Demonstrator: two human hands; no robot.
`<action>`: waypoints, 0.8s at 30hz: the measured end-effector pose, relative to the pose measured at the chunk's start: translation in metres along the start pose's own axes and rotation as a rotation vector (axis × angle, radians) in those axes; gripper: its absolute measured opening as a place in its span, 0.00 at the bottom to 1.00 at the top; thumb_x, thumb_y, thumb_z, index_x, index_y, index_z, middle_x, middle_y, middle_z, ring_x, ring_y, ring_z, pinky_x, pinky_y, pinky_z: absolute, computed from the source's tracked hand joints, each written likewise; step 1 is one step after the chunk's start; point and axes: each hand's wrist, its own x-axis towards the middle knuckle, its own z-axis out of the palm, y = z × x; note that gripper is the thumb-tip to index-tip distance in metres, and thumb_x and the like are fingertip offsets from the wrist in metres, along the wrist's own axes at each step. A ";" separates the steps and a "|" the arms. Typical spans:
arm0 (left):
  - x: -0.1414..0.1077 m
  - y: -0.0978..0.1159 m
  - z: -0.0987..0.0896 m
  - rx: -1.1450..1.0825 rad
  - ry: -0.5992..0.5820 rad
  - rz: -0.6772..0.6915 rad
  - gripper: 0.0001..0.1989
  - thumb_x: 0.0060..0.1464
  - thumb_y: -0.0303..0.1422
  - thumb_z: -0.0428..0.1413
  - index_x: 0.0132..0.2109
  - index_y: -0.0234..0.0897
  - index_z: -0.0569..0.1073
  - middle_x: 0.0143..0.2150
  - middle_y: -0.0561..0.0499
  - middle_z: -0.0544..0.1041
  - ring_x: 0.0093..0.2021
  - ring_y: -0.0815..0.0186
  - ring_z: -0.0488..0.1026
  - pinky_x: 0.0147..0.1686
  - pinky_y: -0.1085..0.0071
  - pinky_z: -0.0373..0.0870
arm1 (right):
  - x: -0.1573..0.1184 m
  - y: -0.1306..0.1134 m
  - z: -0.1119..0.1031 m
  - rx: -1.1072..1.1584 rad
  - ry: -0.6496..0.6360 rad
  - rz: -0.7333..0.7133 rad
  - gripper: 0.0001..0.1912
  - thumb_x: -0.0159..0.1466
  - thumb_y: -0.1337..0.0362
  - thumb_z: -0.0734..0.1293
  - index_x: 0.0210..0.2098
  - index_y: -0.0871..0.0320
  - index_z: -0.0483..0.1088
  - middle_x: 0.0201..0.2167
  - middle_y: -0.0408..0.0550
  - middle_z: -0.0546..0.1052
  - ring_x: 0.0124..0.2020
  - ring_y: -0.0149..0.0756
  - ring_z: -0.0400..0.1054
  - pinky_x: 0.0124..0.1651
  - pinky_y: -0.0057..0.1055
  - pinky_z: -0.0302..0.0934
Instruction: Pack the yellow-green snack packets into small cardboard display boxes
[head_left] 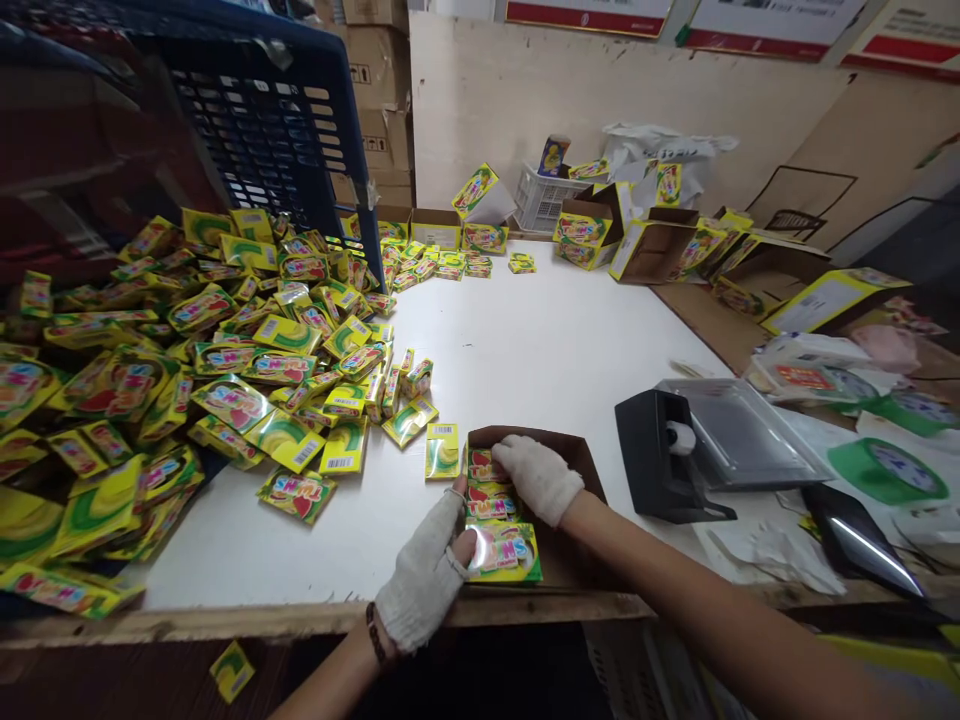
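Observation:
An open brown carton point(581, 545) sits at the front edge of the white table, with several yellow-and-green candy boxes point(501, 552) lined up along its left side. My left hand point(421, 570), in a white glove with bare fingertips, grips the carton's left side, its thumb beside the nearest candy box. My right hand point(536, 478), gloved the same way, reaches into the carton from above. Its fingers are curled onto the candy box point(481, 464) at the far end of the row; the fingertips are partly hidden. Just outside the carton lies a loose candy box point(442, 451).
A large heap of candy boxes point(247, 350) spills from a tipped blue crate point(341, 130) at left. To the right are a black tape dispenser point(651, 455), a clear plastic tray point(742, 430), green tape point(900, 470) and a phone point(862, 540). Opened display cartons point(660, 245) stand behind.

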 end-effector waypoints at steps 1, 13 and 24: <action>0.000 0.000 0.001 0.001 0.006 0.000 0.34 0.59 0.43 0.50 0.69 0.42 0.53 0.67 0.48 0.63 0.67 0.56 0.58 0.67 0.56 0.55 | 0.000 -0.006 -0.001 -0.039 -0.009 0.025 0.17 0.66 0.75 0.56 0.48 0.61 0.72 0.48 0.61 0.72 0.47 0.47 0.65 0.45 0.39 0.61; -0.014 0.013 0.018 -0.058 0.124 -0.114 0.35 0.60 0.51 0.45 0.66 0.34 0.59 0.66 0.42 0.64 0.67 0.56 0.60 0.67 0.58 0.55 | -0.037 0.018 -0.005 0.273 -0.107 0.077 0.13 0.67 0.67 0.56 0.44 0.59 0.70 0.35 0.52 0.77 0.34 0.37 0.70 0.36 0.31 0.61; -0.031 0.006 0.022 0.141 0.208 -0.029 0.30 0.61 0.47 0.45 0.63 0.34 0.64 0.62 0.41 0.69 0.63 0.56 0.65 0.64 0.58 0.62 | -0.077 -0.010 0.012 0.770 -0.211 0.262 0.28 0.58 0.58 0.59 0.56 0.58 0.66 0.51 0.57 0.75 0.55 0.52 0.67 0.60 0.45 0.54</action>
